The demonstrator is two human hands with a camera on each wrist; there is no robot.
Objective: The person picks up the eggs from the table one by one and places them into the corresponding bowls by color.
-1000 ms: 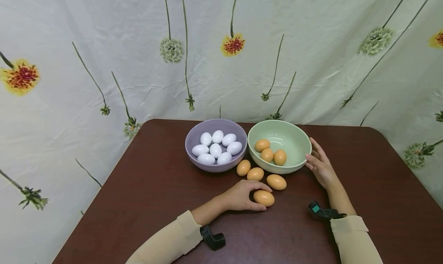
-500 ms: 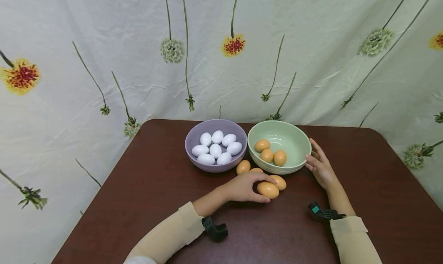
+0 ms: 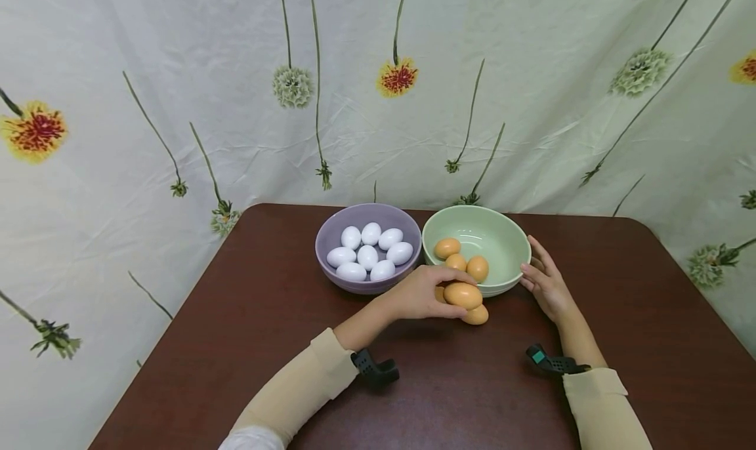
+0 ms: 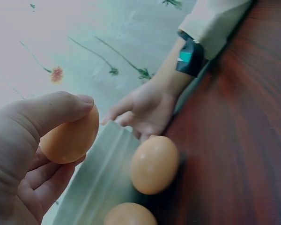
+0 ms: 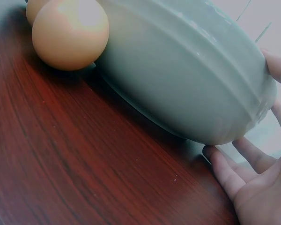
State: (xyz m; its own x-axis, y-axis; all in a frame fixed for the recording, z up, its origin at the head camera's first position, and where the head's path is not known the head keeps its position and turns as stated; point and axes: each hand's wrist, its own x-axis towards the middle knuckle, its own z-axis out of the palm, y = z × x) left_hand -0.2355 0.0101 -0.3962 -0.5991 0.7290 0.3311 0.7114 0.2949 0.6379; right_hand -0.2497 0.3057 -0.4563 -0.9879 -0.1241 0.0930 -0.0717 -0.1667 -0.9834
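Note:
In the head view my left hand [image 3: 420, 296] pinches a brown egg [image 3: 463, 296] between thumb and fingers, just in front of the light green bowl [image 3: 499, 243]. The left wrist view shows the held egg [image 4: 72, 140] raised near the bowl's side. Several brown eggs [image 3: 477, 267] lie inside the green bowl. On the table before it rests another egg [image 3: 477, 315]; more are partly hidden behind my left hand. My right hand [image 3: 549, 285] touches the bowl's right side with spread, extended fingers, also visible on the bowl wall [image 5: 187, 79] in the right wrist view.
A purple bowl [image 3: 342, 225] with several white eggs [image 3: 368, 258] stands against the green bowl's left side. Both are near the back edge of the dark red-brown table [image 3: 266, 319]. A flower-printed cloth [image 3: 236, 56] hangs behind.
My left hand has lifted the brown egg from the table and carried it forward, toward the green bowl's front. My right hand stays at the bowl's side.

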